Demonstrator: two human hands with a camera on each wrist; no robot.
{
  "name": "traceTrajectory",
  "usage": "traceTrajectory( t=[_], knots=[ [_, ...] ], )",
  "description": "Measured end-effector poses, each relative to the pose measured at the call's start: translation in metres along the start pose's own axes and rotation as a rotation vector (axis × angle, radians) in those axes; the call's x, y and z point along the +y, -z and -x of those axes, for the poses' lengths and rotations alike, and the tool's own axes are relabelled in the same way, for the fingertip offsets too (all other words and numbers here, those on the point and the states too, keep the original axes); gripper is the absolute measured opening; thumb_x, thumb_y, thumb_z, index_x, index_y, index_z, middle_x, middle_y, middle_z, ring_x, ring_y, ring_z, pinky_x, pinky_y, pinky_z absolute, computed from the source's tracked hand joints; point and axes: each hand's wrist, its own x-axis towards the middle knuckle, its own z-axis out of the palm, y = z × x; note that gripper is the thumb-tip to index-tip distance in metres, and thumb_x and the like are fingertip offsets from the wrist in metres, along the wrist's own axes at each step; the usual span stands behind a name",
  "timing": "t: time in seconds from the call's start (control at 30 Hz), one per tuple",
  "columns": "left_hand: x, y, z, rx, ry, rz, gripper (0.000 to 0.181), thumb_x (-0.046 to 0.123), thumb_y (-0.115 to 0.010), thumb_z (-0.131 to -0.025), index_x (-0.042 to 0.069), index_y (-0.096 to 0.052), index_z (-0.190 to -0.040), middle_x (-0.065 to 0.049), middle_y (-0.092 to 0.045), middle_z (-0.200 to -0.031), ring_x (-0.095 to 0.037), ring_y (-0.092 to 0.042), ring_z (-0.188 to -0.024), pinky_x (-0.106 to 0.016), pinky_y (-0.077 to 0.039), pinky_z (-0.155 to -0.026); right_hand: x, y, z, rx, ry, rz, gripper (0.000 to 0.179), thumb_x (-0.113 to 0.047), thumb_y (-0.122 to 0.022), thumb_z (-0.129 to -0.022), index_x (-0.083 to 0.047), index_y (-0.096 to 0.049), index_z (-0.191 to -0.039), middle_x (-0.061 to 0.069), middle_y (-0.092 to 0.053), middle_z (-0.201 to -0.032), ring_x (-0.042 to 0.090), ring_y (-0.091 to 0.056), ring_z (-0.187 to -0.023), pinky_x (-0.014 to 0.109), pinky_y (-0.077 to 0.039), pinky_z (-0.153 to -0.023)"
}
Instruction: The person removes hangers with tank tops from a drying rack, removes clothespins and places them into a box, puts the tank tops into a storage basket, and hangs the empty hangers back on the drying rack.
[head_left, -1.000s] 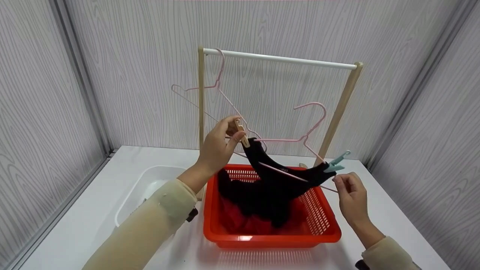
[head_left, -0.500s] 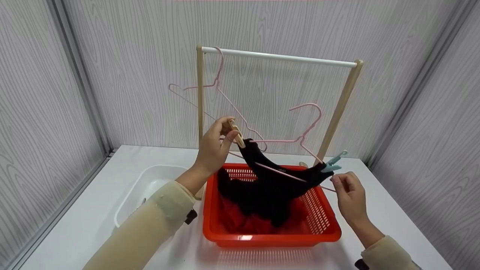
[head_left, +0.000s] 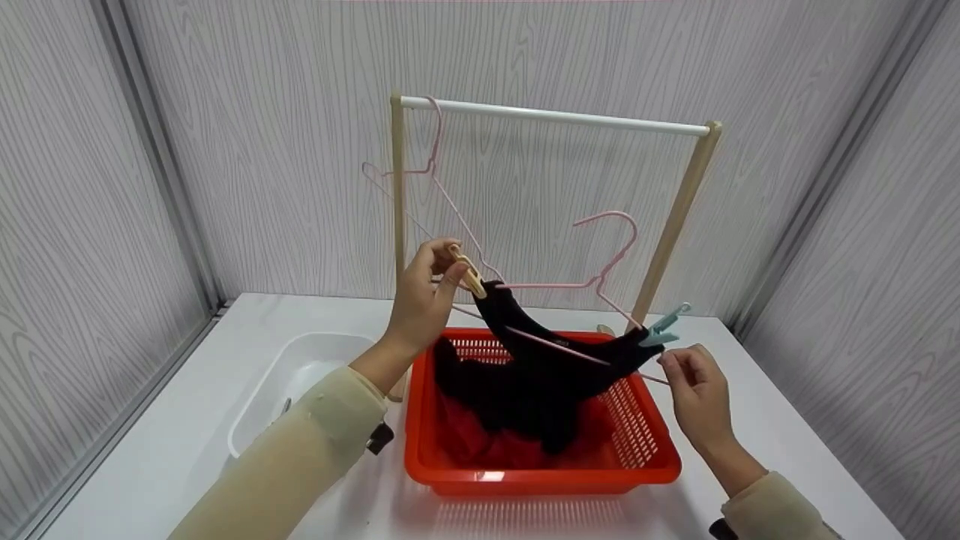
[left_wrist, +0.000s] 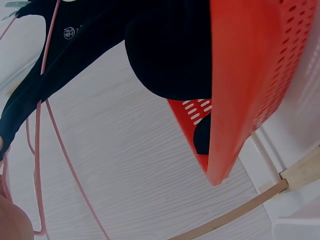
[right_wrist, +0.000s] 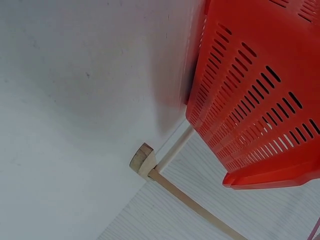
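In the head view, my left hand [head_left: 421,304] pinches a wooden-coloured clothespin [head_left: 466,271] whose tip meets the left strap of a black garment [head_left: 529,382]. The straps lie over a pink clothes hanger [head_left: 551,286], tilted with its hook up. A teal clothespin [head_left: 661,330] clips the right strap to the hanger. With thumb and fingers, my right hand [head_left: 701,394] pinches at the hanger's right end, just below that clip. The garment's lower part lies bunched in a red basket [head_left: 544,477]. Part of my left hand [left_wrist: 15,222] shows in the left wrist view.
Behind the basket stands a rack with a white rail [head_left: 555,115] and wooden posts. Another pink hanger [head_left: 459,214] hangs at its left end. A white tray [head_left: 259,379] sits left, partly behind my left sleeve. Red cloth [head_left: 514,450] lies in the basket.
My left hand and its clothespin have shifted slightly left and down, and the clothespin tilts more. The held hanger has moved a little left. The hanger on the rack has swung slightly.
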Motion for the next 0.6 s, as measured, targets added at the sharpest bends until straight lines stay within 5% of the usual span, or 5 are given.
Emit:
traceTrajectory(
  t=[0.17,0.6],
  knots=[
    [-0.0001,0.0017,0.0007,0.032,0.036,0.062,0.028,0.012,-0.06,-0.099,-0.002,-0.054,-0.123,-0.008,-0.061,-0.098,-0.017,-0.057,-0.088,-0.025,-0.048,-0.073,0.0011,0.0001,0.0017,-0.002,-0.011,-0.007,0.01,0.013,-0.057,-0.094,0.009,-0.065,-0.091,0.01,-0.054,-0.079,0.008,-0.041,-0.067,0.017,-0.037,-0.058],
    [0.0007,0.0065,0.003,0.077,-0.014,0.008,0.032,0.011,-0.06,-0.099,-0.004,-0.052,-0.127,-0.008,-0.062,-0.1,-0.019,-0.058,-0.089,-0.027,-0.047,-0.078,0.0024,0.0004,0.0024,-0.005,-0.04,0.017,0.009,0.011,-0.057,-0.095,0.008,-0.065,-0.092,0.007,-0.054,-0.079,0.006,-0.041,-0.068,0.015,-0.037,-0.058]
  ],
)
